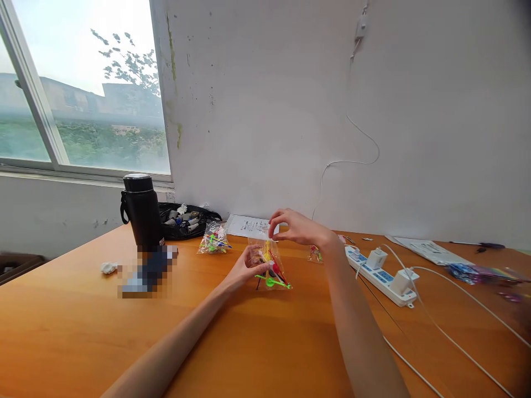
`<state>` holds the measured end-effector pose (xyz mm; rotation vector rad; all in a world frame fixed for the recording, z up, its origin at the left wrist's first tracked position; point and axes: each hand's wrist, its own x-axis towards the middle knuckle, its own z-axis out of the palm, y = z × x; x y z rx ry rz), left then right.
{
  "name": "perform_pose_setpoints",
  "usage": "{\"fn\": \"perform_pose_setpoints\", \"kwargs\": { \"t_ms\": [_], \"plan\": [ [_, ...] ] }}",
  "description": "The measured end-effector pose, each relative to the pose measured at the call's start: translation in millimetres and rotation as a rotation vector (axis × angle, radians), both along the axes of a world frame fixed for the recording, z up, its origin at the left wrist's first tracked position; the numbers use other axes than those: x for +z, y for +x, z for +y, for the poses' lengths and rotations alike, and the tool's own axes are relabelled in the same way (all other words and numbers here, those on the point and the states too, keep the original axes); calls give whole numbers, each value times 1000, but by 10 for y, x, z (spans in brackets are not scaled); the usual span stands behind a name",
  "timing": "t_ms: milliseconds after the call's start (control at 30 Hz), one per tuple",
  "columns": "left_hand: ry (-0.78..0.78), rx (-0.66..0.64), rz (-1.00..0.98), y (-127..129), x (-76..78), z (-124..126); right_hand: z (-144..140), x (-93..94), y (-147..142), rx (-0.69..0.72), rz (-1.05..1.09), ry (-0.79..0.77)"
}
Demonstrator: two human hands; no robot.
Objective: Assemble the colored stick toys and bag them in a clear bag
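A clear plastic bag (271, 268) with colourful plastic parts inside, green, red and yellow among them, is in front of me above the wooden table. My left hand (246, 266) grips its left side, thumb across the front. Over the top of the bag, my right hand (294, 226) has its thumb and fingers curled in a pinch at the bag's upper edge. The exact spot it pinches is too small to make out. A second clear bag of colourful parts (214, 239) lies to the left, and another small bag (315, 253) shows partly behind my right wrist.
A black flask (142, 213) stands at the left, beside a black bag (209, 216) of small items. A blurred-out object (149, 271) and crumpled tissue (108, 268) lie nearer. On the right are a white power strip (384, 276) with trailing cables and several packets (462, 272). Papers (244, 225) lie by the wall.
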<state>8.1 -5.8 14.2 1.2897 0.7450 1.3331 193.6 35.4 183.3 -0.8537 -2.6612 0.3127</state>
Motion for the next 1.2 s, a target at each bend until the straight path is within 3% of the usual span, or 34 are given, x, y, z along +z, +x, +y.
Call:
{"fn": "perform_pose_setpoints", "kwargs": {
  "t_ms": [100, 267, 400, 500, 600, 700, 800, 900, 1033, 1200],
  "plan": [
    [-15, -62, -30, 2, -13, 13, -42, 4, -38, 8, -13, -26],
    [-21, -128, -114, 34, 19, -28, -141, 41, -76, -98, -19, -95],
    [-65, -109, -140, 54, 49, -69, -198, 68, -103, -153, 27, -178],
    [-101, -74, -105, 52, 72, -101, -217, -7, -103, -287, 22, -152],
    [-90, -55, -76, 54, 66, -113, -249, -262, -58, -437, 83, -42],
    [-69, -12, -48, 66, 14, -79, -291, -707, 1, -508, 335, -40],
    [-57, 54, -16, 72, -55, -12, -272, -1201, 24, -333, 680, -298],
    [-14, 103, 5, 61, -90, 36, -183, -1539, 7, -230, 961, -492],
    [-31, 92, 12, 35, -84, 51, -106, -1655, -3, -245, 1078, -693],
    [-33, 126, 39, 0, -89, 71, -101, -1635, 33, -325, 1103, -597]
  ]
}}
